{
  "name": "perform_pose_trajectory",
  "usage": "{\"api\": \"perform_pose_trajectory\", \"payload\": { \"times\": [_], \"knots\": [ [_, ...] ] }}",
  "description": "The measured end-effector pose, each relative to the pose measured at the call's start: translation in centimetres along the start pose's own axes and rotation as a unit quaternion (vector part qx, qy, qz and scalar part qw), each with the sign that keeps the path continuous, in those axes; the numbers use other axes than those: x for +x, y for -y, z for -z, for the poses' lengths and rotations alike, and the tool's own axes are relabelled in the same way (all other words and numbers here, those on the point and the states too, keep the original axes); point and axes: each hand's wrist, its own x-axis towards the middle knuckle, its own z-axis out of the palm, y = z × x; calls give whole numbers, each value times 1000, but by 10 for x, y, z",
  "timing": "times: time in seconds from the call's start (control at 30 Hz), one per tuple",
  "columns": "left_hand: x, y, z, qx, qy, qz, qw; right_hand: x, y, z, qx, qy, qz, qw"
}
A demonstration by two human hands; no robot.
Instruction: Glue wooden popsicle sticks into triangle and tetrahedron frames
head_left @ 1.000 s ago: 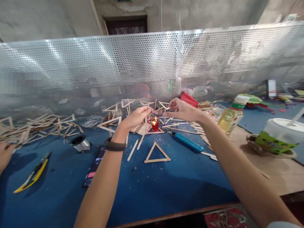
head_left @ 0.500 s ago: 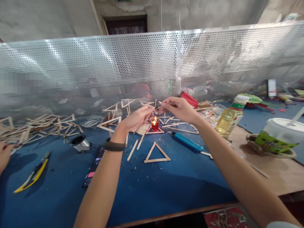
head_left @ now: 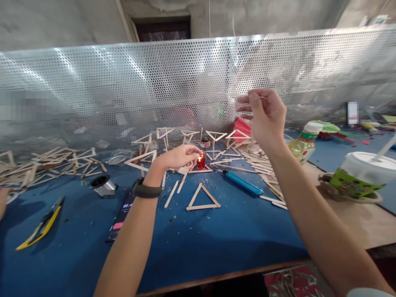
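Observation:
My left hand (head_left: 177, 157) hovers just left of a small red candle (head_left: 201, 161) that burns on the blue table (head_left: 216, 235); its fingers are curled closed, and whether anything is in them I cannot make out. My right hand (head_left: 266, 113) is raised high in front of the perforated metal screen (head_left: 123, 82), fingers pinched on a thin wooden stick. A finished triangle of wooden sticks (head_left: 203, 198) lies flat in front of the candle, with loose sticks beside it.
Several stick triangles (head_left: 163, 134) and loose sticks lie along the screen. A blue lighter (head_left: 243, 183), an oil bottle (head_left: 305, 142), a lidded cup (head_left: 368, 169), a phone (head_left: 122, 216), a yellow cutter (head_left: 40, 227) and a metal reel (head_left: 102, 184) sit around. Another person's hand (head_left: 3, 202) shows far left.
My right hand has risen from beside the candle up and to the right, carrying the thin stick. My left hand has sunk slightly and stays by the candle.

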Motion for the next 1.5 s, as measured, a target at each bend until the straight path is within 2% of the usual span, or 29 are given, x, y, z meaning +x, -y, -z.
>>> {"api": "perform_pose_trajectory", "payload": {
  "times": [0.03,0.07,0.1,0.13,0.17,0.23,0.27,0.3,0.33,0.4,0.47,0.5,0.6,0.67,0.73,0.8,0.93,1.1,1.2,1.27,1.33,1.5],
  "knots": [
    [0,-4,-3,11,3,-8,1000,4,1,5,20,41,-21,999],
    [0,-8,-7,20,7,-16,1000,7,3,9,35,108,-53,992],
    [0,-13,-14,30,12,-23,999,9,6,13,42,174,-84,980],
    [-1,-17,-24,40,15,-26,999,9,9,16,42,214,-103,970],
    [-1,-20,-36,53,20,-30,998,8,12,17,37,206,-101,973],
    [0,-23,-66,100,19,-35,994,-1,19,16,19,145,-73,987],
    [1,-21,-82,116,17,-35,992,-8,22,15,9,167,-76,983],
    [3,-18,-97,136,18,-40,990,-15,24,14,2,229,-92,969],
    [5,-14,-111,153,8,-50,987,-23,24,14,-3,313,-120,942],
    [10,-5,-134,188,-15,-36,981,-38,20,16,2,473,-187,861],
    [14,0,-150,229,-53,-15,972,-51,7,21,31,555,-247,794],
    [13,1,-157,249,-72,-5,966,-56,-3,24,56,567,-273,775],
    [4,-1,-178,308,-137,-16,941,-71,-33,34,148,521,-342,768],
    [-4,-2,-191,340,-170,-65,923,-78,-49,38,194,459,-381,779],
    [-8,-3,-201,366,-186,-80,908,-83,-60,41,217,406,-407,789],
    [-6,-5,-206,377,-191,-57,905,-87,-66,42,226,376,-419,795],
    [6,-14,-202,352,-194,24,915,-88,-74,45,236,346,-426,802],
    [15,-23,-202,296,-170,93,935,-89,-87,51,256,336,-428,799],
    [19,-24,-205,293,-166,119,934,-91,-92,53,257,329,-435,798],
    [21,-22,-201,290,-163,113,936,-92,-93,55,258,328,-440,795],
    [20,-20,-188,254,-171,102,947,-92,-94,57,262,324,-441,795],
    [7,-6,-125,32,-252,81,964,-89,-92,61,279,273,-441,808]
  ]
}}
